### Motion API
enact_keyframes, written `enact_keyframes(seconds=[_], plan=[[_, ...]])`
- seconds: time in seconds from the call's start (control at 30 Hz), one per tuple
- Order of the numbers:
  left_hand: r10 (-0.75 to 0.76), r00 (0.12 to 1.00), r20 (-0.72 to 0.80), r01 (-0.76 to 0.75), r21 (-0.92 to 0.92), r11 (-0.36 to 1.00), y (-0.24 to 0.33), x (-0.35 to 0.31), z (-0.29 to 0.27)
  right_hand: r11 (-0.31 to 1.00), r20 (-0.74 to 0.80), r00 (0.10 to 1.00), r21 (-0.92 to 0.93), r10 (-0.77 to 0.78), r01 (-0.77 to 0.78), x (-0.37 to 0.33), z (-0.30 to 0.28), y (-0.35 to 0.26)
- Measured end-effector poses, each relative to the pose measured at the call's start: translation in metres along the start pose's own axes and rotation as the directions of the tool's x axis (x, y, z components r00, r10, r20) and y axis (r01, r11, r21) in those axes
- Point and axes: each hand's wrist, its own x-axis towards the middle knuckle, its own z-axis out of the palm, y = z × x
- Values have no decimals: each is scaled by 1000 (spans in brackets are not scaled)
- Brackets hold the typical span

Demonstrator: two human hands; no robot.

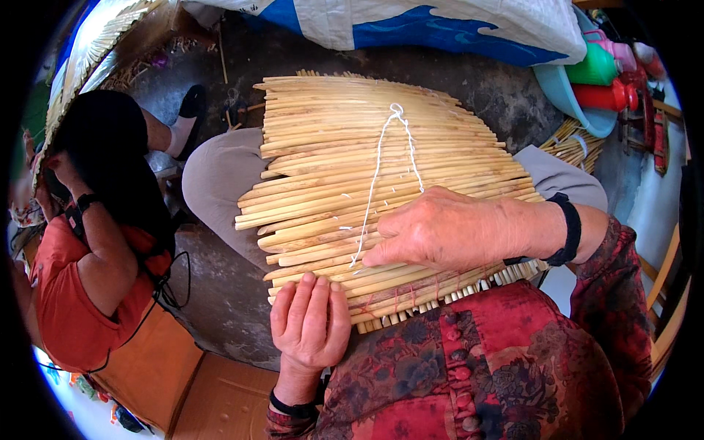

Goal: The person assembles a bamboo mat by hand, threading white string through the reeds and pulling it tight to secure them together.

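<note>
Stalk panel [323, 147]: lies across your lap, over your grey trousers [220, 174], with its near edge against your patterned jacket [411, 359].
Stitching done: red stitches [397, 301] cross the stalks close to your body, and short white stitches [346, 228] dot the middle.
Stitching left: a white thread [397, 111] runs loose over the top in a long loop, so the sewing looks unfinished; how much remains is not clear.
Left hand [312, 323]: fingers pressed together over the near left edge, thumb hidden.
Right hand [433, 231]: fingers bent together on the stalks, beside the thread's lower end; whether they pinch it, I cannot tell.
Floor [227, 330]: dark and worn, with cardboard [227, 396] at your lower left.
Room: a co-worker [73, 315] in red sits to your left; ahead is a white-and-blue sheet [455, 29]; to your right, a light blue basin [598, 122] holds coloured containers [590, 67], near a stalk bundle [568, 149].
</note>
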Motion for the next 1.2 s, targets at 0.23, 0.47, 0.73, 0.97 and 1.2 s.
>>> enact_keyframes(seconds=[0.23, 0.47, 0.73, 0.97, 1.2], plan=[[29, 1000, 0, -29, 17, 999, -3, -1, 1, 1000, 96, 995, -5, 10, -9, 6, -9, 1], [30, 999, 14, -31, 20, 999, -3, -2, 0, 997, 135, 991, 66, 21, -30, 10, -12, 2], [44, 999, 3, -44, 20, 999, -4, 1, -3, 969, 127, 990, 230, 64, -92, 13, -18, 4], [69, 998, -6, -69, 28, 997, -6, 4, -3, 986, 159, 986, 151, 52, -76, 17, -25, 2], [104, 995, -5, -103, 29, 994, -8, 12, -7, 996, 168, 984, -58, -54, 64, 24, -41, -7]])
